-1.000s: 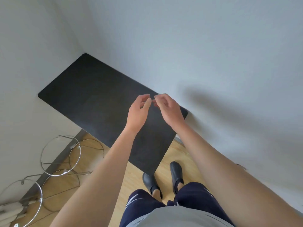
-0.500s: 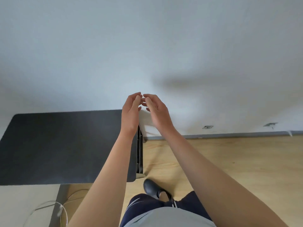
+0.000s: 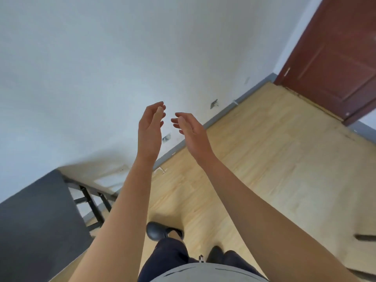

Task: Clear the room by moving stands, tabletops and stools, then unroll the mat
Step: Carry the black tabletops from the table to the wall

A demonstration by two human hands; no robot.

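Note:
A dark grey tabletop leans against the white wall at the lower left, with black metal frame pieces standing behind its right edge. My left hand and my right hand are raised in front of me, a small gap between their fingertips. Both hold nothing, fingers loosely relaxed. Neither hand touches the tabletop, which lies well below and to the left of them. No mat or stool is in view.
Light wooden floor stretches to the right. A dark red door stands at the upper right, with a grey baseboard along the wall. My black shoes are on the floor below. A dark object lies at the right edge.
The view has swung right, away from the tabletop, toward the floor and door. My hands have parted slightly; their fingertips were together before. The wire stands have left the view.

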